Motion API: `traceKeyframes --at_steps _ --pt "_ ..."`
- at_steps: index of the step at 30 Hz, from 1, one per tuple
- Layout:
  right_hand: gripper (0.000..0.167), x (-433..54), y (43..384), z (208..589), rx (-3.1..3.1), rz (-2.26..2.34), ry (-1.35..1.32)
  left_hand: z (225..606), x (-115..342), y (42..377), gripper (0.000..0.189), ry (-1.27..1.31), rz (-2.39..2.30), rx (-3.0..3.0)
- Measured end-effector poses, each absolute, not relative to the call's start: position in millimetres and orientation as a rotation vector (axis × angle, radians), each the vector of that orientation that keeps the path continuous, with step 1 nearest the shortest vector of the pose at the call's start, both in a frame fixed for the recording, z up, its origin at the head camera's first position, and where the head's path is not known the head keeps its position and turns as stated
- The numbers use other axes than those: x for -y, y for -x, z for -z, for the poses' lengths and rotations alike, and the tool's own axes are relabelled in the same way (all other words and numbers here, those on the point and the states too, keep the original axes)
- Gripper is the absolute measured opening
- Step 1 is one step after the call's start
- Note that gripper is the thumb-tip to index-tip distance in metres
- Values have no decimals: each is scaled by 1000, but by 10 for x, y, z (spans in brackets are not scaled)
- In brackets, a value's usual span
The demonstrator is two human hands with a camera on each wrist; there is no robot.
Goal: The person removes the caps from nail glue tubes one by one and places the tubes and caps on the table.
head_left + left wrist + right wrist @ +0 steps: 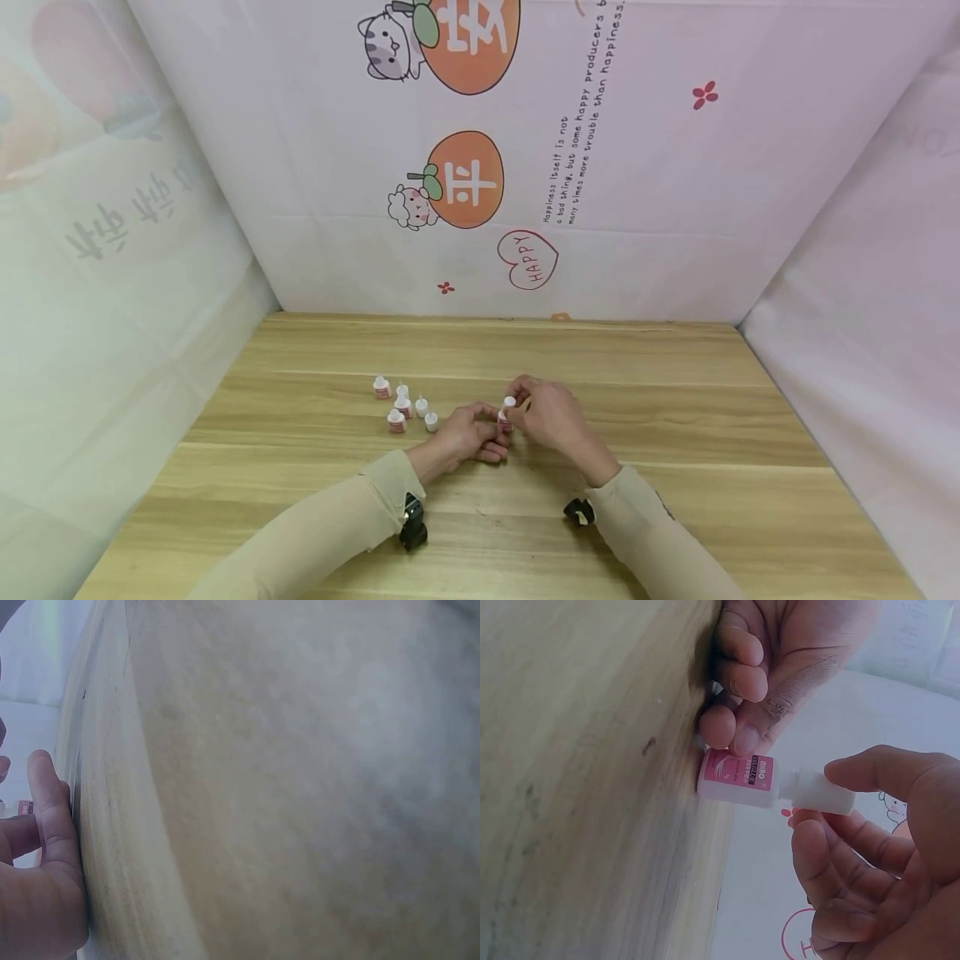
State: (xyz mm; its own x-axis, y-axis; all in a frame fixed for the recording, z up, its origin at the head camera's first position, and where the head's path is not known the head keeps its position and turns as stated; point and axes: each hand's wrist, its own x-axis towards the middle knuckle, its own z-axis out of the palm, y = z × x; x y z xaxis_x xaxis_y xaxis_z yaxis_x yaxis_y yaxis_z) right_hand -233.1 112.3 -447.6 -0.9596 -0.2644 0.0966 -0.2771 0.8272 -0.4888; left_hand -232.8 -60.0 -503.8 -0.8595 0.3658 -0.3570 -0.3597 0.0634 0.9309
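A small nail glue bottle point(739, 778) with a pink label stands upright on the table, its white cap point(823, 793) at the neck. My left hand point(471, 433) pinches the bottle's body low down, near the tabletop. Thumb and fingers of my right hand point(551, 414) grip the cap from above. In the right wrist view the cap sits slightly tilted on the neck; whether it is threaded on I cannot tell. The left wrist view shows only part of the left hand point(49, 855), with a bit of the label behind the fingers.
Left of my hands stand several similar bottles, among them a back one point(382, 388) and a front one point(396, 422). Small white pieces with thin tips, such as this one point(431, 422), stand beside them. White printed cloth point(637, 267) walls the wooden table point(480, 533).
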Motion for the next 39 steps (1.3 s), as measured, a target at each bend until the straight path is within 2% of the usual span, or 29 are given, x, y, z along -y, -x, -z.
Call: traceKeyframes --at_steps 21,39 --pt "12 -1121 2334 4496 2967 -841 -444 5048 589 2331 23 -29 -1857 -1843" --pt "19 -1106 2327 4458 2981 -819 -448 5052 595 2329 25 -18 -1856 -1851"
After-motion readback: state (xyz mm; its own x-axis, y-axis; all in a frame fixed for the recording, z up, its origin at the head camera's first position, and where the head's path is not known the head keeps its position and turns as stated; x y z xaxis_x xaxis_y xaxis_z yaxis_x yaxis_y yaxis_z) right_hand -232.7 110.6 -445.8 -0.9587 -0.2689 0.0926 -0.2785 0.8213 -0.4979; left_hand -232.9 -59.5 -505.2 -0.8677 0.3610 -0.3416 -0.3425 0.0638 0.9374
